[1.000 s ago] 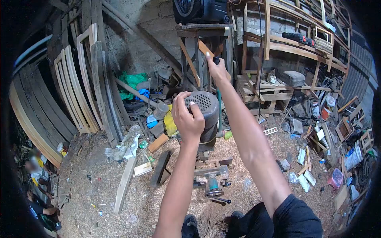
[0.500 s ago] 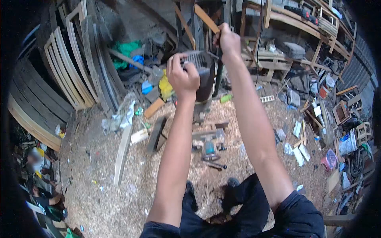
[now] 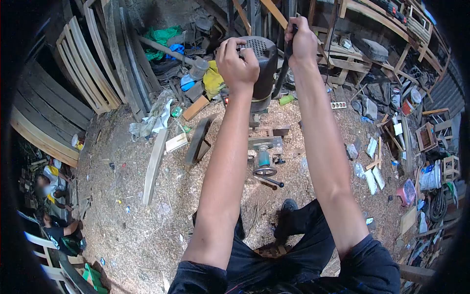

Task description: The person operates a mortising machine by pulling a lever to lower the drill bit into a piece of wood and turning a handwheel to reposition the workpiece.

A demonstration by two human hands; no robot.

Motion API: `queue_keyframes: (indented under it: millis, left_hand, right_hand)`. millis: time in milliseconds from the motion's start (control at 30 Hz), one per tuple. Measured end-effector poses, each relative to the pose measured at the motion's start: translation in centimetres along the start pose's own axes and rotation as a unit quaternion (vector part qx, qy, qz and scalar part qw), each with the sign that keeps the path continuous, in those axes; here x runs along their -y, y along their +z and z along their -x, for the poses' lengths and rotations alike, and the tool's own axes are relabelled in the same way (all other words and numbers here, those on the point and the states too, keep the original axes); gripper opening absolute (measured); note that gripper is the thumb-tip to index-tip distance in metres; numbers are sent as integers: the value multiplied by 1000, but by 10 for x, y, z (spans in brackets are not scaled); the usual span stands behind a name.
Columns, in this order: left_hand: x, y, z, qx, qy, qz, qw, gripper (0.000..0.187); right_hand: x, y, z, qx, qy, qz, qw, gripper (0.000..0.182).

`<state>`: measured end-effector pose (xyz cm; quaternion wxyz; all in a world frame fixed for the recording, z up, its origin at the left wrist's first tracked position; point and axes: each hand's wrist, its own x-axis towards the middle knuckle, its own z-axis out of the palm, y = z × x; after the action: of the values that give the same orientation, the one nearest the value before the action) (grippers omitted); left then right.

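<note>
Ahead of me stands a floor machine with a dark motor housing (image 3: 266,63), its round top full of vent holes. My left hand (image 3: 238,62) is closed over the housing's left edge, with fingers curled onto the vented top. To the right, my right hand (image 3: 302,41) makes a fist round the upper part of a long black lever (image 3: 282,73) that slants down beside the housing. Below the housing is a metal vise or table with a teal body (image 3: 264,156) and a handwheel (image 3: 265,172). What lies directly under the housing is partly hidden.
Shavings cover the floor (image 3: 122,181). Boards (image 3: 155,166) lie left of the machine, and curved slats (image 3: 83,68) lean on the left wall. A socket strip (image 3: 338,105), a pink basket (image 3: 406,192) and scrap are at right. Two people (image 3: 63,230) sit at far left.
The view has shifted, so the machine and both hands sit slightly higher and further right. Both hands keep their hold; the lever appears more slanted than before.
</note>
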<state>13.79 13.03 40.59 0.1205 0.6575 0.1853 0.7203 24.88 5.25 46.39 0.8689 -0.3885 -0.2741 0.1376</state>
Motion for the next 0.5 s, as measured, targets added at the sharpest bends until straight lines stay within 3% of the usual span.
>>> queue_keyframes:
  millis: [167, 500]
  left_hand:
    - [3, 1, 6, -3, -2, 8, 1000, 23]
    - [7, -1, 15, 7, -6, 33, 999, 20]
  right_hand:
    - [0, -22, 45, 5, -31, -12, 999, 29]
    - [-12, -78, 134, 107, -104, 24, 988, 33]
